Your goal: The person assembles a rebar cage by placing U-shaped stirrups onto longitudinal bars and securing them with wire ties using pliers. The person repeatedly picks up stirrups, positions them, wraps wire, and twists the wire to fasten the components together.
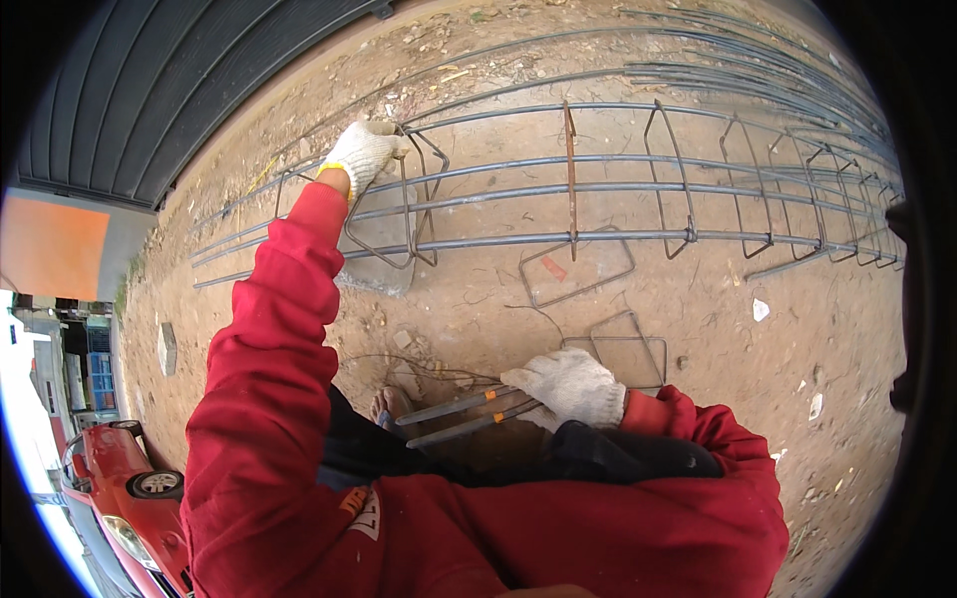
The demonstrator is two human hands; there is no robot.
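Note:
A rebar cage (518, 242) of long grey bars and bent stirrups stretches across in front of me. My left hand (362, 156), in a white knit glove, is closed at the far upper bar, around the corner of a stirrup (407, 209); its fingertips are partly hidden. Close to my lap, my right hand (575, 387), gloved too, grips a pair of pincers (454, 408). Their two grey handles with orange bands point left, and the hand covers their head. Thin tie wires (424, 368) trail leftward beside the pincers.
Loose stirrups (576, 296) lie on the dirt between me and the cage. A pale slab (377, 271) sits under the cage's left part. Long loose bars (738, 75) lie at the far right. A dark ribbed gate (120, 100) and a red car (125, 488) are at left.

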